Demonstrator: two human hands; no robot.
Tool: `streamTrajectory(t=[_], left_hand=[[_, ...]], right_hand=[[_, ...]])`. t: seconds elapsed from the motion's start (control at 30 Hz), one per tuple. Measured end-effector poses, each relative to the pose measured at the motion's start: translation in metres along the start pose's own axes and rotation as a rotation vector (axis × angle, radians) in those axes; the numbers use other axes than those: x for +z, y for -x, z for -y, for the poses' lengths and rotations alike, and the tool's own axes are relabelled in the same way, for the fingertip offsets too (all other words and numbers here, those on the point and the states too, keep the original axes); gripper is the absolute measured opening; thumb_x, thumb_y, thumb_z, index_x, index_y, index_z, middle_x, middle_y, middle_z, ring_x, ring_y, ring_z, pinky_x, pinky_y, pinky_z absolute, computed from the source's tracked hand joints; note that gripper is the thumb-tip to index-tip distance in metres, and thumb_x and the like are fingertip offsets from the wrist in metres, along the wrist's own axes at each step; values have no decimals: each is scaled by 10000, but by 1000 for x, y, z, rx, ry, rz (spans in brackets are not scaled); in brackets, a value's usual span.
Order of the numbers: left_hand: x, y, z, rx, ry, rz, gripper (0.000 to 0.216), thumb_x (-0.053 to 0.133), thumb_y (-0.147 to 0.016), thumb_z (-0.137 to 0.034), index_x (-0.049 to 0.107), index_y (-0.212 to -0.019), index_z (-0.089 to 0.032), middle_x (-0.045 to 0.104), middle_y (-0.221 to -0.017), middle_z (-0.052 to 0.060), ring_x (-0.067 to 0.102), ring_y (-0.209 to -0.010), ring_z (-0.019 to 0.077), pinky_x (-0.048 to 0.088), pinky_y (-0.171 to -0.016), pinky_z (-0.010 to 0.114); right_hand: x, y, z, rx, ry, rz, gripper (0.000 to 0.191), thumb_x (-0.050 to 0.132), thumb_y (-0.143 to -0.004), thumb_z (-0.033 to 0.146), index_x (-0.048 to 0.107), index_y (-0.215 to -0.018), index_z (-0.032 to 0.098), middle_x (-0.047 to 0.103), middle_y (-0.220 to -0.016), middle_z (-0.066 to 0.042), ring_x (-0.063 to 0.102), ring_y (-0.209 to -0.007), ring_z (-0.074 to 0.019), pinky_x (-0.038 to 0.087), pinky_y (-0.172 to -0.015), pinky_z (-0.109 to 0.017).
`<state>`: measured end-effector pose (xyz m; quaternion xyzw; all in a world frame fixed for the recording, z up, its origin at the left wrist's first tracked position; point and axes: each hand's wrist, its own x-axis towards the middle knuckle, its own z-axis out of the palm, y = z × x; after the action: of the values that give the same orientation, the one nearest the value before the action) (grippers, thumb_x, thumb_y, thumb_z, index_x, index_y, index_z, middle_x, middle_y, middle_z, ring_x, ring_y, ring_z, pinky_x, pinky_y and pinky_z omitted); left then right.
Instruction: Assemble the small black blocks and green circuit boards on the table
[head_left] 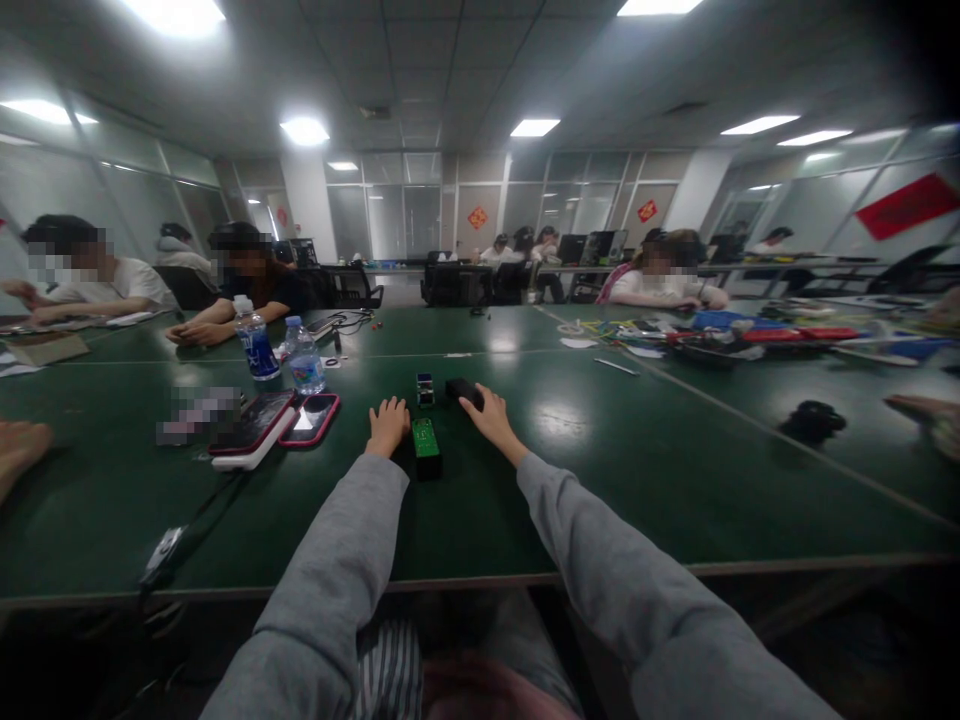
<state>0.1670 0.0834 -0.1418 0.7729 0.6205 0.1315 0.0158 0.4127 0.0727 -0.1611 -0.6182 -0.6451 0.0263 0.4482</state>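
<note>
Flat on the green table lies my left hand point(388, 427), fingers stretched out and spread, just left of a green circuit board point(425, 435). The board sits on top of a black box-shaped case point(428, 467). With my right hand point(491, 415) I grip a dark, rounded block-like piece point(463, 391), thumb on its near side; its exact kind is too small to tell. Between my hands, beyond the circuit board, stands a small module point(425, 390) with dark and silvery faces.
To the left lie a pink-edged phone point(311, 420), a white power bank point(255, 443) and two bottles, one being a clear water bottle point(304, 355). A dark object point(814, 422) and a pen-like stick point(616, 367) lie right. Tangled tools and wires point(720, 340) fill the far right. Several people sit around.
</note>
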Motion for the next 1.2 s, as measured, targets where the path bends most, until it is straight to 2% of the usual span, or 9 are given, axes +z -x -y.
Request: streamTrajectory(t=[0.07,0.17,0.33,0.53,0.73,0.93,1.0,1.07,1.2], left_hand=[[0,0,0,-5,8,3,487,219,-988,-316,414,-1413,-177,323,-1538,114,278,-1411,291,239,-1113,568],[0,-1,0,-6,17,12,488,221,-988,-322,407,-1417,-182,315,-1541,116,272,-1415,289,234,-1116,565],[-1,-1,0,-7,18,14,485,226,-987,-320,414,-1410,-176,317,-1539,126,268,-1416,292,233,-1111,571],[-3,1,-1,-11,11,22,492,216,-989,-323,399,-1421,-174,301,-1546,121,270,-1416,284,237,-1115,564],[-6,3,-3,-20,-18,14,475,229,-987,-309,435,-1399,-192,336,-1532,111,290,-1405,284,250,-1109,566],[-6,4,-4,-4,-36,1,479,221,-988,-304,422,-1408,-191,348,-1527,105,303,-1398,280,264,-1106,558],[-5,3,-3,-6,-39,-2,478,218,-989,-306,419,-1409,-198,347,-1528,100,303,-1399,275,261,-1109,554],[-3,3,-1,-9,-39,-16,479,213,-990,-308,420,-1408,-201,345,-1528,104,306,-1399,274,254,-1111,558],[-2,2,2,-6,3,-19,481,230,-982,-311,427,-1405,-195,342,-1527,119,302,-1399,290,240,-1109,578]], right_hand=[[0,1,0,-46,27,3,560,574,-828,466,529,-1300,168,577,-1212,-133,495,-1136,-291,404,-967,-474],[-1,2,0,-46,24,-8,468,534,-854,429,575,-1247,178,602,-1147,-117,513,-1089,-265,416,-946,-440],[-4,-2,-1,73,-7,1,449,421,-926,451,590,-1227,165,622,-1137,-123,526,-1092,-253,407,-955,-412],[-3,-5,-2,173,53,5,466,308,-968,431,631,-1118,130,627,-1120,-152,521,-1110,-269,355,-1004,-467],[-7,2,6,51,54,15,648,538,-853,571,486,-1326,132,535,-1294,-168,479,-1203,-301,383,-1011,-459],[-19,6,16,131,24,90,531,615,-827,345,491,-1296,129,617,-1159,-141,586,-1078,-250,469,-928,-383],[-35,6,15,147,-15,93,499,626,-812,331,518,-1261,140,639,-1116,-120,605,-1046,-231,478,-919,-364],[-66,10,7,123,-45,71,473,625,-807,360,547,-1226,155,646,-1108,-105,610,-1036,-222,476,-923,-362],[-170,39,-46,169,20,-60,553,610,-791,493,563,-1224,152,644,-1111,-130,627,-976,-237,497,-859,-369]])
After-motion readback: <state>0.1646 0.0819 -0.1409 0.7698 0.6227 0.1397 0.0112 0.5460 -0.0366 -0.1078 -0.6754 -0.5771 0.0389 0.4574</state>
